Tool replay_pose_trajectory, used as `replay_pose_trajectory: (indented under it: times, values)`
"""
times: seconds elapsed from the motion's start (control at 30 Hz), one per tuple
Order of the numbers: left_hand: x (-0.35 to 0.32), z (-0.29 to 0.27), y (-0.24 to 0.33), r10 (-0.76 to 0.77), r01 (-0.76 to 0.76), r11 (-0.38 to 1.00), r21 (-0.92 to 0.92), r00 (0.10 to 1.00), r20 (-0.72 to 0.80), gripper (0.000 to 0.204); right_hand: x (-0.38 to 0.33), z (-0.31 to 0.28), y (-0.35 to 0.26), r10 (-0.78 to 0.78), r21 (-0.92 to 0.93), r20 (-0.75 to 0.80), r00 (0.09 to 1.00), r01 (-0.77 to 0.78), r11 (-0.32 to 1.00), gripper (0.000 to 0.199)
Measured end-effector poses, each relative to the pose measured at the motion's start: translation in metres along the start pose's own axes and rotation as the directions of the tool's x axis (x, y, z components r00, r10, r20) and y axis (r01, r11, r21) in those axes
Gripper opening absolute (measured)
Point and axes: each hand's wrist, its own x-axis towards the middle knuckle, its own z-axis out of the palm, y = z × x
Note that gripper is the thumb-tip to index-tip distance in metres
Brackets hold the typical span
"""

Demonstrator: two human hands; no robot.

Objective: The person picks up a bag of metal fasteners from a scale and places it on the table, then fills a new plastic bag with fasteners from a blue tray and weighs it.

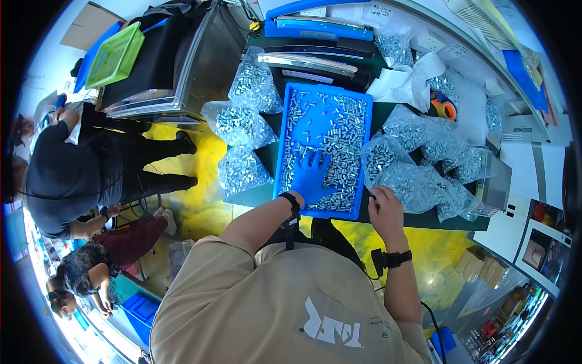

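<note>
Gloved left hand (311,176) flat among metal parts (339,136) in blue tray (323,90)

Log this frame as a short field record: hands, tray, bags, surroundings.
left hand: in a blue glove, spread flat on the small metal parts in the tray
right hand: bare, at the edge of a clear bag of parts
tray: blue tray, on a dark table
other bags: three bags left of the tray, more to the right
behind tray: blue sealer
nearby: other people on the left
</note>
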Motion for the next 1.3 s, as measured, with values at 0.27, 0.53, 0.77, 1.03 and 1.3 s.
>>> replay_pose_trajectory:
  times: [0.27,0.53,0.77,1.03,1.3]
  values:
    - [0.002,0.003,0.003,-0.016,0.017,0.999,0.027,0.999,-0.036,0.089,0.002,-0.001,0.003,-0.017,0.012,0.013,1.0,0.017,1.0,0.02]
    - [0.02,0.003,-0.001,-0.019,0.017,1.0,-0.024,0.998,-0.067,0.066,0.001,-0.003,0.001,-0.026,0.0,0.017,1.0,0.026,1.0,0.019]
    - [0.017,0.024,-0.003,0.152,-0.142,0.987,0.078,0.979,-0.138,0.04,-0.002,-0.003,0.001,-0.029,0.01,-0.003,1.0,0.029,1.0,0.021]
    - [0.034,0.01,-0.009,0.005,0.021,0.913,-0.407,0.998,0.064,0.018,-0.009,0.0,0.005,-0.02,0.023,-0.034,0.999,0.02,1.0,0.022]
    - [0.04,-0.055,0.0,-0.031,0.549,-0.007,-0.835,0.835,0.549,0.03,-0.009,0.003,0.009,-0.029,0.033,-0.052,0.998,0.031,0.999,0.022]
